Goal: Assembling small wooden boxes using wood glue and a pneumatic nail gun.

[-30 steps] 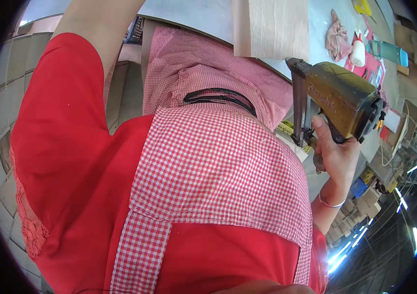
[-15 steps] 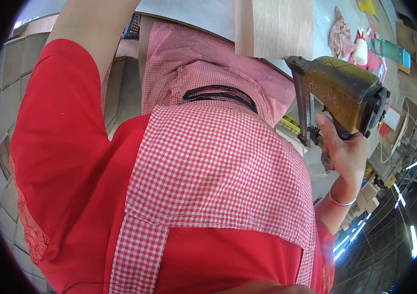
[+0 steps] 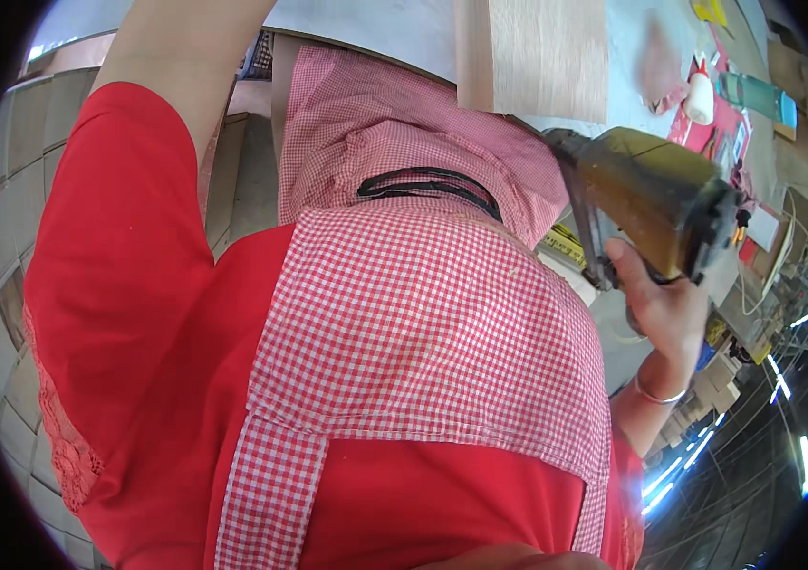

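Note:
My right hand is closed around the handle of a nail gun with a worn, yellowish-brown body and a dark frame. The thumb shows along the grip; the other fingers are mostly hidden behind it. The gun's nose is just below the near edge of a pale wooden board; whether they touch I cannot tell. The board lies at the edge of a light worktable. My left forearm reaches up past the picture's top edge, so that hand is out of sight.
Farther right on the table are a white bottle with a red tip, a teal clear bottle and a yellow item. A blurred skin-toned shape is near them. Red-checked fabric hangs below the table edge.
The nail gun and my right hand have moved slightly down and left, blurring the gun. A blurred skin-toned shape now appears where the crumpled cloth lay. The board looks unmoved.

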`<state>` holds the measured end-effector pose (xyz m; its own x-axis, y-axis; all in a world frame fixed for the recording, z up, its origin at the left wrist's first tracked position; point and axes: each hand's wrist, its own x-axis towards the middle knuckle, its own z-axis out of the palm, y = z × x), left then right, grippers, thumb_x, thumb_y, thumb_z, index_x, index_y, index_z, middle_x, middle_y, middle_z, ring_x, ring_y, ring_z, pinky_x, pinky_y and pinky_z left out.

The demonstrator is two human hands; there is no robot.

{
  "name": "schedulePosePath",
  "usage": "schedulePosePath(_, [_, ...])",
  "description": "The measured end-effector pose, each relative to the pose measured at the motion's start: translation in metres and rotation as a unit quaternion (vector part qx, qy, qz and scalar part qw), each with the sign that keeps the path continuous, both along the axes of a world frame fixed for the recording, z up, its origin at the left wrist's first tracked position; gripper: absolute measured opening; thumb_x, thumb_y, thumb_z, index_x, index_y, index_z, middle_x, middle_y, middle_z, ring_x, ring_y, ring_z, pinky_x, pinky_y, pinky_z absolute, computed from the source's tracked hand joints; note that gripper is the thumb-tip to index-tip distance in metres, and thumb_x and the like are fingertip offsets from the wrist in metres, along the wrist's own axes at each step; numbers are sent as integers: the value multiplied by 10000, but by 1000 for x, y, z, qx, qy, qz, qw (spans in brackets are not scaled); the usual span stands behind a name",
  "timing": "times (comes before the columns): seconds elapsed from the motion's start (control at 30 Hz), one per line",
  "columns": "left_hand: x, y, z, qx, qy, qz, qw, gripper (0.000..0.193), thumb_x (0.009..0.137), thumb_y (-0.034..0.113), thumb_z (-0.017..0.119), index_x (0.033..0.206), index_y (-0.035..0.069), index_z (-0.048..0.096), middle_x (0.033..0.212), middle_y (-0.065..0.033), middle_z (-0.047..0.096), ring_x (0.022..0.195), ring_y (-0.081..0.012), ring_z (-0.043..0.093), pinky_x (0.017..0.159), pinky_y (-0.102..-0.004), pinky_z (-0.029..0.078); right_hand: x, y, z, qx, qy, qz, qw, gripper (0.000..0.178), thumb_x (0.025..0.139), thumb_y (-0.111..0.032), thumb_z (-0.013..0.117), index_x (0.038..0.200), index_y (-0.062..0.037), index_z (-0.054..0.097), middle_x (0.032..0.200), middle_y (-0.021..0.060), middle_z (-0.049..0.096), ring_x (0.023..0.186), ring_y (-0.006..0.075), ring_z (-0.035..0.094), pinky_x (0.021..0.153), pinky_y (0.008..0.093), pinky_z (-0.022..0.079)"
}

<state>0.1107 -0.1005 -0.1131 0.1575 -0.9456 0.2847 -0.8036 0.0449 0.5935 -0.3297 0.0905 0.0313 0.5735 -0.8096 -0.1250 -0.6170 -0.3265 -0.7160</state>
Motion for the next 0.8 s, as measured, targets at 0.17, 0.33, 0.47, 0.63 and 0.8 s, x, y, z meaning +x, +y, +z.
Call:
schedulePosePath(0.17, [0, 3, -26, -97, -42, 70, 992, 361, 804, 281, 643, 1013, -9, 691, 983, -220, 690, 988, -355, 638, 893, -416, 497, 5, 1, -8, 75, 28, -66, 995, 317, 813, -112, 780, 1068, 0, 630, 755, -8, 616, 488, 39, 475, 428, 207, 367])
schedulePosePath(0.33, [22, 53, -34, 37, -272, 149, 950, 381, 798, 250, 618, 1077, -9, 636, 1034, -247, 645, 1035, -385, 587, 957, -418, 448, -3, -16, 0, 53, 1, -139, 989, 269, 824, -110, 764, 1031, -3, 631, 744, -5, 612, 471, 50, 483, 413, 215, 366])
schedulePosePath(0.47, [-62, 171, 27, -125, 30, 242, 962, 458, 780, 295, 692, 1108, -9, 593, 1230, -260, 560, 1113, -385, 547, 989, -481, 413, -14, -56, 10, 40, 70, -209, 975, 215, 810, -145, 771, 865, 15, 639, 652, 5, 602, 497, 66, 531, 446, 244, 423])
schedulePosePath(0.63, [-108, 245, 47, 47, -27, 212, 976, 451, 762, 332, 767, 1079, 47, 616, 1104, -138, 596, 1055, -328, 562, 905, -445, 442, -37, -83, 1, 24, 113, -203, 972, 280, 837, -228, 748, 743, -1, 614, 536, -17, 524, 394, 61, 456, 378, 247, 357])
schedulePosePath(0.8, [-131, 218, 81, 10, -214, 19, 977, 713, 665, 341, 827, 1243, 43, 535, 1259, -150, 550, 1171, -333, 515, 1011, -458, 378, -45, -76, 14, 34, 92, -204, 974, 322, 837, -276, 754, 711, -17, 610, 517, -19, 514, 398, 61, 464, 383, 242, 357])
